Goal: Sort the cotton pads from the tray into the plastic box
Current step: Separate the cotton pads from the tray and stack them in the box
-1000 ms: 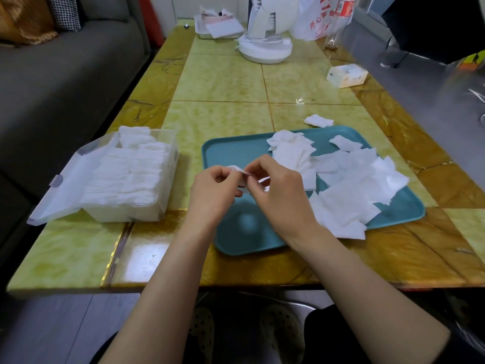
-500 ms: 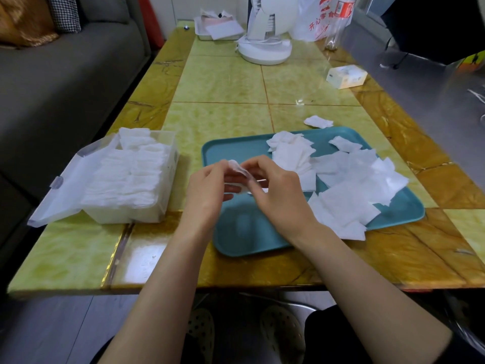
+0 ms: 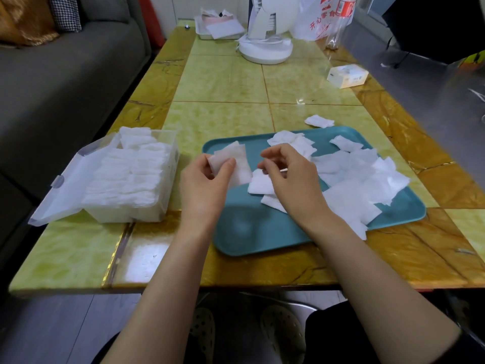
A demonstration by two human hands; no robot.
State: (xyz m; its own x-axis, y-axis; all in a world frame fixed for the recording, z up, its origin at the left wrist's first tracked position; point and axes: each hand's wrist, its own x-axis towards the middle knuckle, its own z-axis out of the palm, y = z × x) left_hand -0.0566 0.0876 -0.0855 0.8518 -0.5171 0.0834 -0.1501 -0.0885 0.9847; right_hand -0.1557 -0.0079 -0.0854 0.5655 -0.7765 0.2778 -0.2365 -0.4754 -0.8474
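The room was softly lit, a white shine sat on the table (image 3: 147, 256) near its front edge, everything looked a bit fuzzy, and the sides bent outward.

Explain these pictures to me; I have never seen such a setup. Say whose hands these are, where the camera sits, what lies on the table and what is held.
No machine here: a person works with two bare hands. The only camera is worn on the head and looks down, so the arms enter from below. On the table lies a teal tray with loose cotton pads heaped on its right side. Left of it stands a clear plastic box, lid open, packed with stacked pads. One stray pad lies on the table beyond the tray. The left hand pinches a small bunch of pads over the tray's left end. The right hand hovers beside it, fingers curled; whether it grips anything I cannot tell.
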